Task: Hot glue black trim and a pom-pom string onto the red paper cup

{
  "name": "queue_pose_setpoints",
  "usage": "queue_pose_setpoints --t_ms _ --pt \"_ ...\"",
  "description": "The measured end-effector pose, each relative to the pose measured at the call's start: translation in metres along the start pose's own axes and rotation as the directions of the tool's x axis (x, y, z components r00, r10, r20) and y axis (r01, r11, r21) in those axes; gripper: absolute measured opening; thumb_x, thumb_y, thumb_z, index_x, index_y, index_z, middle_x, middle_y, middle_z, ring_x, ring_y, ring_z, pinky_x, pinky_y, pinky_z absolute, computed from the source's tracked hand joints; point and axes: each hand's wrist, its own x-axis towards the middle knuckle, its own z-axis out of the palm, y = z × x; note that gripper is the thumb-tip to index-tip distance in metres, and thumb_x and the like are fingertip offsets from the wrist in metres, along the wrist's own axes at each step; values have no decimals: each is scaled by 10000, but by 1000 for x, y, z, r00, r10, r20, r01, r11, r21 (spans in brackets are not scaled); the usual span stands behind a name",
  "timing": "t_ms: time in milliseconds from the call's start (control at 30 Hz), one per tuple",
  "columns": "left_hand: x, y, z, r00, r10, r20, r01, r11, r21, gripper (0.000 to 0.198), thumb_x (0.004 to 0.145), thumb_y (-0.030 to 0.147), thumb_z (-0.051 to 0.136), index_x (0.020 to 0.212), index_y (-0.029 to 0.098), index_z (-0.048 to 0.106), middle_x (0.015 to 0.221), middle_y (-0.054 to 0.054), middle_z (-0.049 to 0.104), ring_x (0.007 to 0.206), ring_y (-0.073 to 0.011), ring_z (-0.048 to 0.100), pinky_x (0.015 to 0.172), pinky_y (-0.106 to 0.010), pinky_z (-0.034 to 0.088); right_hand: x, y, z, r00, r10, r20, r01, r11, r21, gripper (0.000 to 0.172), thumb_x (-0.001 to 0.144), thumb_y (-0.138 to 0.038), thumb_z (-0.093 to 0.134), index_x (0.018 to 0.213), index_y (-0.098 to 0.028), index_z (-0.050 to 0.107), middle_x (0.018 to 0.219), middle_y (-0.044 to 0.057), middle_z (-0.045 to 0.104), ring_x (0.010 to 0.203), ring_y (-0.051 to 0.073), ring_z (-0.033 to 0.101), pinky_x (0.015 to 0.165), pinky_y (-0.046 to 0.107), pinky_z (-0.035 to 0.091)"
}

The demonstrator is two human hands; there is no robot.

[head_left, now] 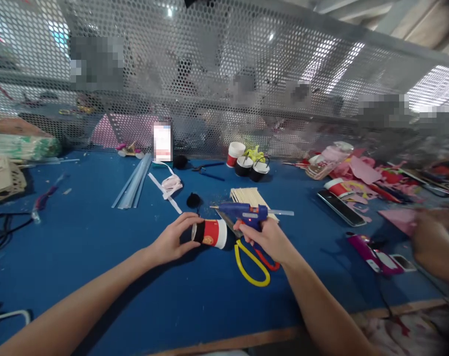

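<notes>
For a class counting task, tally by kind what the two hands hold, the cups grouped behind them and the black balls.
Glue gun in the right hand: 1
Cup in the left hand: 1
Grouped cups: 3
Black balls: 2
Total: 7

A camera worn on a person's head faces forward and down across a blue table (180, 306), looking from just above its near edge, with the left hand (177, 236) and right hand (266, 238) close at center and a metal mesh screen (209, 49) behind.
</notes>
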Motion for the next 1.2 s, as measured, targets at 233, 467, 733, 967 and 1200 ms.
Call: queue_pose_setpoints --t_ms 233,467,733,967,1200 --pt "-7 -3 8 999 -27 17 28 999 -46 464 807 276 583 1234 221 411 1238 -135 447 1161 -257 454 973 -437 421 -3 5 5 999 34 11 -32 994 -102 159 783 -364 541 746 -214 576 531 -16 526 493 144 510 492 286 452" --pt "-6 -4 8 1000 -4 -3 4 997 -72 481 794 256 605 1232 186 420 1222 -136 460 1153 -239 456 977 -418 414 -10 5 3 990 -137 -32 116 925 -362 160 762 -334 541 737 -203 630 532 1 553 510 147 532 514 280 448" --pt "-6 -4 10 999 1 -43 -5 996 -93 532 772 262 636 1244 171 408 1198 -136 489 1141 -235 465 964 -413 425 -17 2 12 978 -211 -3 192 896 -399 177 797 -314 523 692 -175 554 649 18 606 570 136 574 570 255 469" --pt "-3 -1 6 997 26 -72 -26 1000 6 488 790 255 611 1230 170 419 1200 -147 479 1139 -243 467 950 -423 438 -18 6 14 963 -266 -47 217 866 -451 118 764 -293 571 758 -175 570 715 38 641 662 171 620 641 278 496" --pt "-2 2 4 995 57 -86 -53 997 50 462 793 239 607 1212 151 434 1192 -155 479 1129 -239 475 946 -411 446 -20 4 16 958 -282 -52 242 894 -377 72 746 -248 590 741 -185 555 673 14 631 596 145 605 593 247 494"
